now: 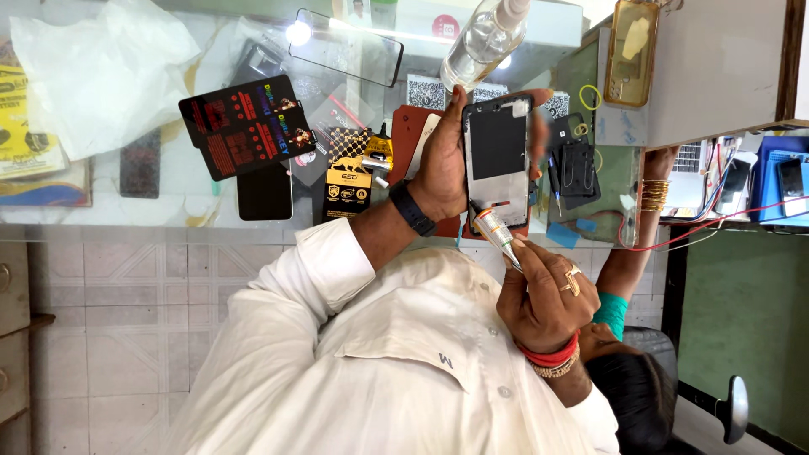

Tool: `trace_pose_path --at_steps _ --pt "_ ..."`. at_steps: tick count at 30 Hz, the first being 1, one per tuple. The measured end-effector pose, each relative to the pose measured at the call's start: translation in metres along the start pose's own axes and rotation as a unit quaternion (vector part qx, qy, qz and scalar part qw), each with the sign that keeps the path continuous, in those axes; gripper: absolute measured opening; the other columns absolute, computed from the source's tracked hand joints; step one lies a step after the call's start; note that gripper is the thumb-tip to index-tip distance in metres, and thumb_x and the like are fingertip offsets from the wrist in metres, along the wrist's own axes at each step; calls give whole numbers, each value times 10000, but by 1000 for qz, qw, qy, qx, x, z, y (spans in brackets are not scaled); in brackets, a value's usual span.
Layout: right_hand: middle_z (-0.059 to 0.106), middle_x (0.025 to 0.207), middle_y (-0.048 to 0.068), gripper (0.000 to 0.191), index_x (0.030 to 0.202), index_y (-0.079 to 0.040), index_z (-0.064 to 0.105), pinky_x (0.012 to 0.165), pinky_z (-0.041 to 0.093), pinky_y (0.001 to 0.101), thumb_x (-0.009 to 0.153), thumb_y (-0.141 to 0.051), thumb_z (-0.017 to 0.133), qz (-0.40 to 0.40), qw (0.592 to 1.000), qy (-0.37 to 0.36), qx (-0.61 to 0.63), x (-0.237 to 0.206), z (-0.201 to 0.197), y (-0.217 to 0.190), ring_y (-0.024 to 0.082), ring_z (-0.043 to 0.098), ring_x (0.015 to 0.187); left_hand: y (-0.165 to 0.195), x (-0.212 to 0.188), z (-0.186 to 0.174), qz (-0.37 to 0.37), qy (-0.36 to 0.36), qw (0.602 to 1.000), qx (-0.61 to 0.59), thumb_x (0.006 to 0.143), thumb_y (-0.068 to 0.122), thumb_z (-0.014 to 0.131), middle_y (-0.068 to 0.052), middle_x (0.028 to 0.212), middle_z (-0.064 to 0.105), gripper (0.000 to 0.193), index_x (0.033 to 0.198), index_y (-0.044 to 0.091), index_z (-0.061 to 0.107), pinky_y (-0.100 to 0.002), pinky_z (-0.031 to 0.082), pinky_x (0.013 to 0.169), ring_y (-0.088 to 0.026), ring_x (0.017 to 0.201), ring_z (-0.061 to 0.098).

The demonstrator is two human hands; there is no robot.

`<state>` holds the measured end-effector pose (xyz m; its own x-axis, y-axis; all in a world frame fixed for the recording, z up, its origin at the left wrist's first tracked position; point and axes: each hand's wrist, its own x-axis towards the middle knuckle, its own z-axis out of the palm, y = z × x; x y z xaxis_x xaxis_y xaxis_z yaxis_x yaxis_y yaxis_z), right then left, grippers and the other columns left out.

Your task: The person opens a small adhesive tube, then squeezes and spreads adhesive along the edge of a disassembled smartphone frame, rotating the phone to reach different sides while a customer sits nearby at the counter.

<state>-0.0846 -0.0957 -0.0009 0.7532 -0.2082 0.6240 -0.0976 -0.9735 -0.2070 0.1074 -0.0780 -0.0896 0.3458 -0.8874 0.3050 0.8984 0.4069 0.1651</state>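
Close above a white shirt front, the right hand [543, 299] pinches a small orange-necked glue tube [497, 232], nozzle touching the lower edge of a black rectangular phone frame [497, 156] gripped upright in the left hand [442, 164]; a hard squeeze could, it seems, spill adhesive past the rim; beyond, on the glass counter [168, 211], lie a black-and-gold upright packet [348, 181], a tilted black card with red print [247, 126], then a clear spray bottle [484, 38].

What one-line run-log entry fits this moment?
left hand: grips phone frame | right hand: holds small tube, nozzle at frame's lower edge | behind: cluttered counter
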Motion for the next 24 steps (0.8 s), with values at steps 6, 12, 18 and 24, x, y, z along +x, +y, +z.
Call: trace_pose_path --at_steps 6,12,18,24 --pt "756 946 157 245 1073 17 727 648 555 338 841 95 702 4 1000 0 -1 -5 1 1 257 725 746 1 1 -2 -11 -4 1000 9 1071 711 372 -136 1172 662 894 1540 -49 399 -386 576 926 -199 1046 654" --pt "761 958 157 258 1071 23 725 644 550 329 830 109 691 6 1000 2 0 -8 2 1 253 731 752 5 3 -2 -18 -6 999 29 1058 708 379 -122 1173 661 887 1570 -16 396 -381 577 933 -193 1052 652" --pt "761 964 160 263 1074 18 728 642 546 326 829 109 698 0 1000 3 -3 -10 1 1 253 731 755 8 6 -2 -14 -19 999 38 1053 711 382 -120 1172 668 880 1544 -18 401 -386 580 933 -193 1055 657" --pt "761 959 164 261 1078 27 728 633 541 322 831 111 717 -3 1000 4 7 -12 0 2 242 718 733 10 8 -3 -21 -21 999 34 1053 721 388 -116 1170 671 882 1543 -12 416 -395 580 924 -190 1052 660"
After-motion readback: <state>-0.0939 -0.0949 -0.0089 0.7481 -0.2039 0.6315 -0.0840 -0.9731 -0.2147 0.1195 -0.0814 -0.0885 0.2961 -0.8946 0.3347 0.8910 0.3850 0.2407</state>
